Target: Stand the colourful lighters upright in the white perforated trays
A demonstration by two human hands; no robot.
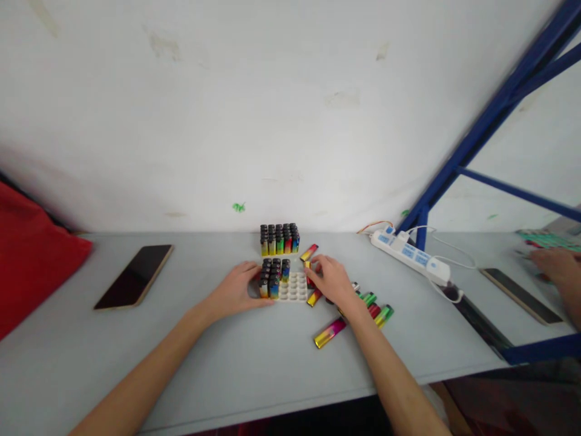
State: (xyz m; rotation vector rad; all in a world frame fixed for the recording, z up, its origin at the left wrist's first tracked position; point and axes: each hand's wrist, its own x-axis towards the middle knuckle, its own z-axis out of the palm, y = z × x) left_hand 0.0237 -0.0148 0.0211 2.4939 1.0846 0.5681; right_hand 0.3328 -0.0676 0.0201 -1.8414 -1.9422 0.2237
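Note:
A white tray point(294, 288) with round-cornered slots stands on the table, its left part filled with upright lighters point(271, 280) with black tops. My left hand point(238, 287) grips the tray's left side, thumb along the front and fingers behind. At the tray's right edge, my right hand point(333, 280) pinches a red and yellow lighter point(308, 266) between thumb and fingers. Several loose lighters point(330, 333) in red, yellow, green and purple lie under and around the right forearm. Behind the tray sits a full block of upright lighters point(279, 240).
A dark phone point(135, 276) lies at left, near a red bag point(31, 260). To the right are a white power strip point(411, 254) with cables and a blue metal frame point(476, 139). Beyond the frame, another person's hand point(556, 266) shows near a second phone point(520, 295).

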